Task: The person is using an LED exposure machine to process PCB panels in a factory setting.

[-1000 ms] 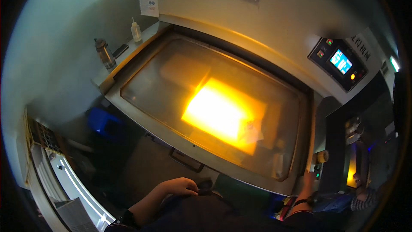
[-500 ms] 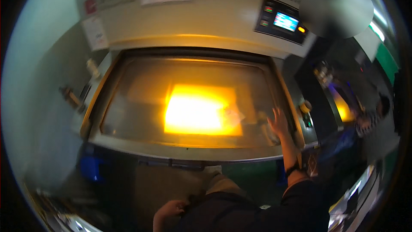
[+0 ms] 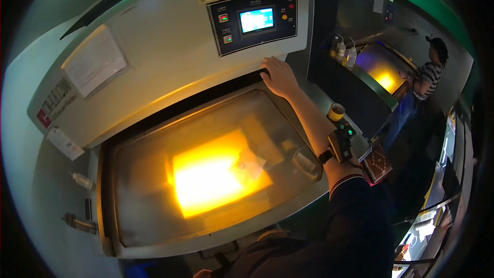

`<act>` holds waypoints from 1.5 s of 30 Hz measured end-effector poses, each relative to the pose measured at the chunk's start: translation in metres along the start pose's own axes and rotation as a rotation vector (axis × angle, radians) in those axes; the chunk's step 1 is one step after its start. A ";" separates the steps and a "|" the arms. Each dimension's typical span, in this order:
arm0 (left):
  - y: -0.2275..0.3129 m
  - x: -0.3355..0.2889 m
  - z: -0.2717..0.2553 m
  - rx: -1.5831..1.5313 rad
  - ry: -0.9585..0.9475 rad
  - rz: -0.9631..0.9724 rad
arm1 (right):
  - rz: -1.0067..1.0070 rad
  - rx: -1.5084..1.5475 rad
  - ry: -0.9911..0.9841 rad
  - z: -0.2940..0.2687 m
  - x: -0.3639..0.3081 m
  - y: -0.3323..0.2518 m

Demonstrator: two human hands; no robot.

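Note:
My right hand [image 3: 280, 78] is at the lower edge of the machine's pale hood [image 3: 180, 77], near its right end. Its fingers are stretched out and touch that edge, with nothing seen in the grasp. A dark band circles the wrist. Below lies a framed, hazy see-through cover [image 3: 144, 180], with a bright yellow-lit rectangle [image 3: 206, 180] glowing under it. A small pale sheet [image 3: 249, 164] overlaps the rectangle's right part. Of my left hand [image 3: 202, 274], only a sliver shows at the bottom edge; its fingers are hidden.
A control panel [image 3: 252, 22] with a lit screen is on the hood. A yellow roll [image 3: 336, 111] and green-lit buttons [image 3: 347, 129] sit right of the cover. Farther right, a person in a striped top [image 3: 427, 78] works at another lit machine [image 3: 383, 69]. Squeeze bottles [image 3: 346, 52] stand beside it.
My right hand has moved from over the cover's right side up to the hood's lower edge. The view has turned to the right, and my left hand has sunk mostly out of view.

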State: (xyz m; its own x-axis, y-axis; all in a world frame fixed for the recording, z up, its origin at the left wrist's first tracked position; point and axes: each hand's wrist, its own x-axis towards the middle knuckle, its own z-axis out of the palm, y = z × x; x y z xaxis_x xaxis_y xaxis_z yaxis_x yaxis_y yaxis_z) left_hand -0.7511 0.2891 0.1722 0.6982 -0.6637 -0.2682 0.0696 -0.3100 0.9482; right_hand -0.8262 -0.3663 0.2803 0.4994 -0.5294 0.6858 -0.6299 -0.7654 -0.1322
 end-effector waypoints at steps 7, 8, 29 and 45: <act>0.018 0.121 0.047 0.051 -0.088 -0.207 | -0.141 -0.080 0.170 0.038 0.082 0.037; 0.019 0.136 0.052 0.058 -0.110 -0.229 | -0.133 -0.086 0.162 0.043 0.091 0.040; -0.027 0.210 0.047 -0.002 -0.314 -0.560 | -0.157 -0.005 0.213 0.130 0.157 0.051; -0.120 0.123 -0.084 -0.199 -0.215 -0.422 | -0.359 0.483 -0.533 0.238 -0.127 -0.204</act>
State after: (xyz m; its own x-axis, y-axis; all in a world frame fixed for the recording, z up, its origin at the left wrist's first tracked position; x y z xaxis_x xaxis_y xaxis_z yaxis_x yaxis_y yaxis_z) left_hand -0.6135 0.3014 0.0399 0.4191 -0.6400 -0.6440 0.4625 -0.4599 0.7580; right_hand -0.6199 -0.2301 0.0495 0.9162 -0.2316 0.3271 -0.1113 -0.9311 -0.3474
